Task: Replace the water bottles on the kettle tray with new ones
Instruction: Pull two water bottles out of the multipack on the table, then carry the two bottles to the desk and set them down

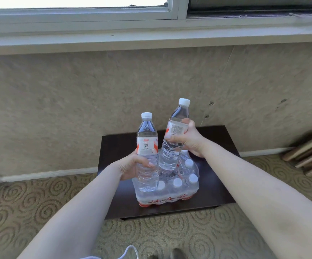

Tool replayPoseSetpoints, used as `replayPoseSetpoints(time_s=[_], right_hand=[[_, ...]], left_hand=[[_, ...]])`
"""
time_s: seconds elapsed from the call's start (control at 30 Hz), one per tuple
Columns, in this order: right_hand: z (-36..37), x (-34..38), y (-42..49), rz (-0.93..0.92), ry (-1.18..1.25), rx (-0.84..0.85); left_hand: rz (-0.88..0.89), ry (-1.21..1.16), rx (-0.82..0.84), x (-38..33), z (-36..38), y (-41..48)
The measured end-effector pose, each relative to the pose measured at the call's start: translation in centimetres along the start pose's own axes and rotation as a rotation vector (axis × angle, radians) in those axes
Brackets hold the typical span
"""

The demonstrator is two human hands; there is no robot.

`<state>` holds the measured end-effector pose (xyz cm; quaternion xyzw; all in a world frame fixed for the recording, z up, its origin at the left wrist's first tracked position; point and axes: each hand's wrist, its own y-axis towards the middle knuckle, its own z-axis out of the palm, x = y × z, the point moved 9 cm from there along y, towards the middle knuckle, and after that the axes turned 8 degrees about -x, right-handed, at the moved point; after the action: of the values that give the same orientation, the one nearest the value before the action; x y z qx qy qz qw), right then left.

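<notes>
- Left hand point(132, 166) wrapped around upright ribbed clear bottle point(146, 146), frame centre.
- Right hand point(186, 139) clasped tilted second bottle point(173, 139).
- Below both, shrink-wrapped pack point(172, 191) on dark glossy counter point(214, 184); swirl-patterned carpet point(20, 202) around.

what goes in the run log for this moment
left hand: holds upright bottle | right hand: holds tilted bottle | above pack | tray: unseen

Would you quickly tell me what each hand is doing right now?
Left hand: closed around the lower body of the upright bottle.
Right hand: closed around the middle of the tilted bottle.
</notes>
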<state>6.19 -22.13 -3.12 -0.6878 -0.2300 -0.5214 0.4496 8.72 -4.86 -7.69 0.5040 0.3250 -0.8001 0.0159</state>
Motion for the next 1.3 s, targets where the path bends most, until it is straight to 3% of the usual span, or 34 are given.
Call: replayPoseSetpoints(time_s=[0.2, 0.5, 0.8, 1.0, 1.3], right_hand=[[0.9, 3.6, -0.7, -0.124, -0.097, 0.191], [4.4, 3.9, -2.0, 0.034, -0.072, 0.358], [10.2, 5.1, -4.5, 0.029, -0.046, 0.476], [15.1, 5.5, -6.7, 0.037, -0.019, 0.591], [25.1, 4.9, -12.2, 0.011, -0.181, 0.827]], left_hand=[[0.018, -0.065, -0.065, -2.0, -1.9, -0.5], [0.161, -0.044, -0.147, -6.5, -2.6, -2.4], [0.271, -0.085, -0.223, -7.3, -3.8, -8.0], [0.315, -0.133, -0.421, -6.5, -5.4, -13.6], [0.418, -0.309, -0.668, -2.4, -7.6, -24.8]])
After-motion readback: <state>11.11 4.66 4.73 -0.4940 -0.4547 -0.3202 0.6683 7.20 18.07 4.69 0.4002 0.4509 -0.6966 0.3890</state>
